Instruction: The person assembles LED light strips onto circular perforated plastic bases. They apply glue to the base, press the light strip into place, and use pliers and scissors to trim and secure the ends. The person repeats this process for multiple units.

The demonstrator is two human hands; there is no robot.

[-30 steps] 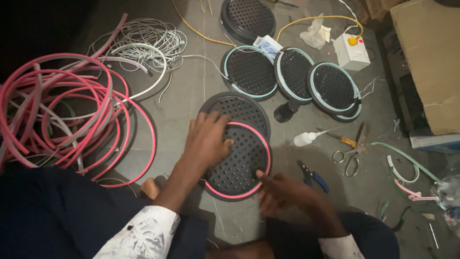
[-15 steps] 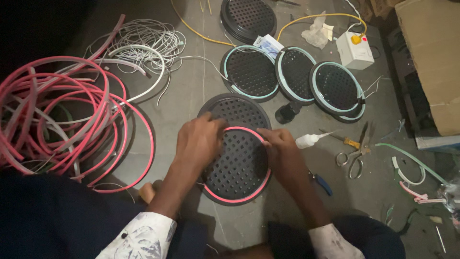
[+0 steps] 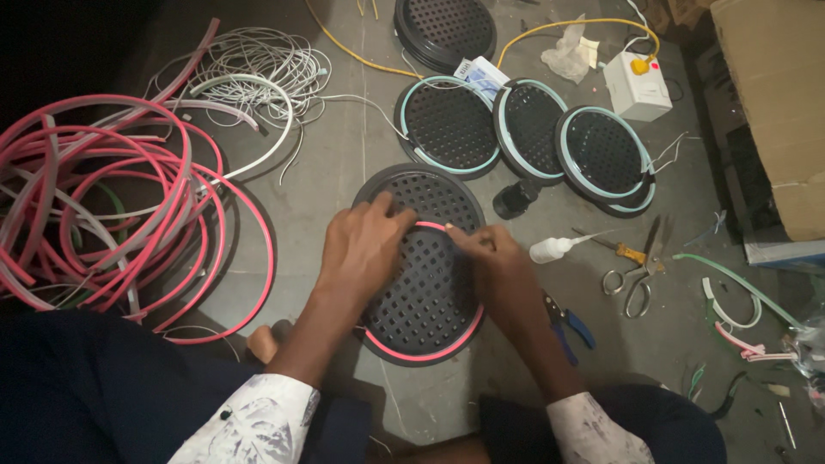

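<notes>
1. A person sits on a grey floor, and both hands meet at the centre of the frame on a round black perforated grille (image 3: 425,288) with a pink strip (image 3: 430,351) running around its rim.
2. The left hand (image 3: 365,245) lies flat on the grille's upper left, fingers together and pressing down.
3. The right hand (image 3: 490,258) pinches the free end of the pink strip at the top of the grille.
4. The grille looks stiff and light, best held by its rim. The strip looks soft and bendy, likely to spring out unless pressed in bit by bit.
5. Loose pink coils (image 3: 103,215) fill the left.
6. At upper right sit three finished grilles (image 3: 524,129) rimmed in pale blue, a white box (image 3: 638,86) with a yellow knob, and a brown carton (image 3: 778,103).
7. At right lie a white squeeze bottle (image 3: 554,249), scissors (image 3: 640,266) and blue-handled pliers (image 3: 567,326).
</notes>
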